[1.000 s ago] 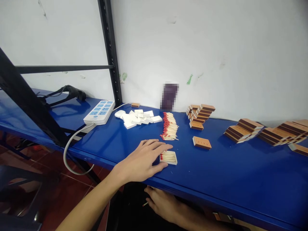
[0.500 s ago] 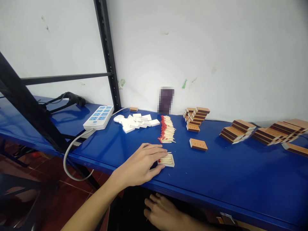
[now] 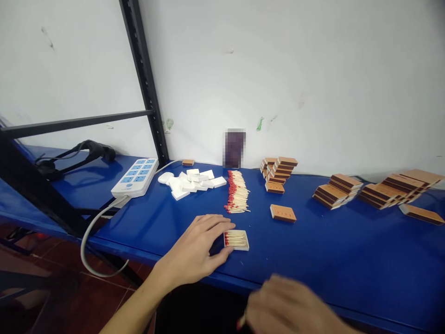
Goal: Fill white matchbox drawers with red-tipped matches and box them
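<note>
My left hand (image 3: 196, 248) lies on the blue table (image 3: 347, 260), its fingers spread and its fingertips touching the left side of a small white tray of matches (image 3: 237, 240). My right hand (image 3: 292, 308) is blurred at the table's front edge, fingers curled, with what looks like a red-tipped match (image 3: 240, 321) sticking out at its left. Behind the tray lies a loose row of red-headed matches (image 3: 237, 197). One brown matchbox sleeve (image 3: 282, 213) lies flat to the right.
Empty white trays (image 3: 193, 181) are heaped near a white power strip (image 3: 135, 176) with its cable hanging off the edge. Stacks of brown matchboxes (image 3: 278, 171) (image 3: 378, 190) line the back right. A black shelf post (image 3: 139, 79) stands at the left.
My right hand has risen from under the table to its front edge. The left hand has stayed on the tray. The camera has shifted slightly.
</note>
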A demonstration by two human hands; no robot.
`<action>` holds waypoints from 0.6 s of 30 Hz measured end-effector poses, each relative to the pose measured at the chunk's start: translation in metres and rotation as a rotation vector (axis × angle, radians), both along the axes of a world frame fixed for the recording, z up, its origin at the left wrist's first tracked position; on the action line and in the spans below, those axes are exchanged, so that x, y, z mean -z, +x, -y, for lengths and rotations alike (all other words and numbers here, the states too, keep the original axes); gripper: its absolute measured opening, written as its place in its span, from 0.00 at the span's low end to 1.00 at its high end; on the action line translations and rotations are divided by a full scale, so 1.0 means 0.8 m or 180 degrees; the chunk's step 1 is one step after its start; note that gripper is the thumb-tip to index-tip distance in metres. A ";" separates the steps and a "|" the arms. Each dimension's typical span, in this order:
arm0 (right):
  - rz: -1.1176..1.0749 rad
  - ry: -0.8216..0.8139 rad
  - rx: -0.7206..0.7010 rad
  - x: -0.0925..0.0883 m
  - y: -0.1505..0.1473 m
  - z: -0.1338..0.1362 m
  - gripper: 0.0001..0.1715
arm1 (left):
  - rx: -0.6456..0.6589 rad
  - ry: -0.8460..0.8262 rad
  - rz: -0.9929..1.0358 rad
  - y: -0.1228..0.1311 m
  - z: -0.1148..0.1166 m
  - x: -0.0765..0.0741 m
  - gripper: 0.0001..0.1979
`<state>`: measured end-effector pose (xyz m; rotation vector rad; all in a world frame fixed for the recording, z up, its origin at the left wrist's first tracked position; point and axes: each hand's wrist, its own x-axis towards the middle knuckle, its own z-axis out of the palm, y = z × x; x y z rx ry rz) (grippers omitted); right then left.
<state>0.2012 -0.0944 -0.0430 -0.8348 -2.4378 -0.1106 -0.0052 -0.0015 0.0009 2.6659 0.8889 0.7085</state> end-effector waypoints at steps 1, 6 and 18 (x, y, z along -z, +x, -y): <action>-0.0106 0.0087 0.0083 -0.026 0.011 -0.012 0.12 | -0.0064 -0.0045 -0.0043 0.000 0.000 0.000 0.21; -0.0031 -0.0071 0.0418 -0.070 0.027 -0.074 0.10 | -0.0178 -0.0264 -0.0181 -0.002 0.000 0.000 0.24; -0.0009 -0.0912 0.1411 -0.068 0.051 -0.138 0.10 | -0.0272 -0.0214 -0.0364 -0.003 -0.006 0.006 0.24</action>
